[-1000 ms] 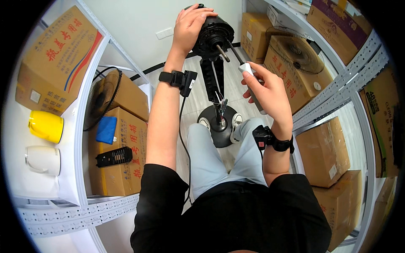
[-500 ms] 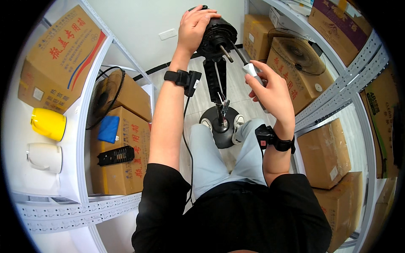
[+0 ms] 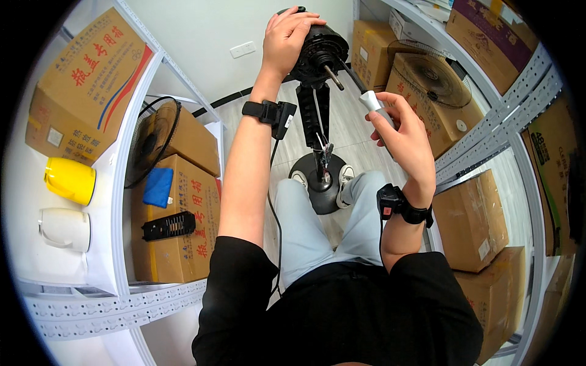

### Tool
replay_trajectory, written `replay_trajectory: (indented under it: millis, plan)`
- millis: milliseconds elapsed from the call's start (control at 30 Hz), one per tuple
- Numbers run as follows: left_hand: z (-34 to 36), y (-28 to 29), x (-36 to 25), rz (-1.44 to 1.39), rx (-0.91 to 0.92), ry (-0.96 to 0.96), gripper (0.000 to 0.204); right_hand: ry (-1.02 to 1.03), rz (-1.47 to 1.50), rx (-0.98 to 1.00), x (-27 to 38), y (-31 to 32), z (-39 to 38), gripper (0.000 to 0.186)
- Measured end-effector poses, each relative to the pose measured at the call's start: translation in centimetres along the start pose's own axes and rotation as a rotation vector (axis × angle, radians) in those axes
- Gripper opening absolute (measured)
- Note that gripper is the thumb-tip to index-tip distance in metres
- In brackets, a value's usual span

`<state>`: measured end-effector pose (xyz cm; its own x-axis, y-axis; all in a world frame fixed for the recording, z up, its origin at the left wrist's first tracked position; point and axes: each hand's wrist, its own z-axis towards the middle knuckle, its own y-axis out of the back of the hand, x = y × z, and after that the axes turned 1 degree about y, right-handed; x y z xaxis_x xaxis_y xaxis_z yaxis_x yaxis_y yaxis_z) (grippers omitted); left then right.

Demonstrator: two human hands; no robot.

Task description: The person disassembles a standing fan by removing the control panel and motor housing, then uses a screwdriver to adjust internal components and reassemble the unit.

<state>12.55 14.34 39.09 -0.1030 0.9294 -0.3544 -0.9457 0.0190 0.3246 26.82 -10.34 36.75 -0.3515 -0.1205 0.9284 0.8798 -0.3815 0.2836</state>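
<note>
At the top of a black pole (image 3: pixel 313 116), right in front of the person, sits a round black motor (image 3: pixel 325 53) with a metal rod (image 3: pixel 334 78) poking out. The left hand (image 3: pixel 288 44) lies over its top, fingers not closed up but bent a little to fit the curve, maybe to stop it wobbling. The right hand (image 3: pixel 404 133) has its fingers curled around the handle of a screwdriver (image 3: pixel 370 100), which slants toward the motor's right side, likely so it misses the rod. I can't tell if its tip sits in a screw. The round base (image 3: pixel 322 204) is on the floor between two shoes (image 3: pixel 345 177), which may help hold it steady.
</note>
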Motion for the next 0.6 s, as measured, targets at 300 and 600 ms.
replay_trajectory:
  millis: [300,600]
  plan:
    - [0.7,0.5,0.2,0.13,0.04,-0.084,0.028,0.246,0.019,-0.083,-0.4,1.0,-1.6,0.048]
    - [0.8,0.5,0.5,0.103,0.036,-0.066,0.028,0.426,-0.212,-0.357,0.2,-1.1,-2.6,0.036]
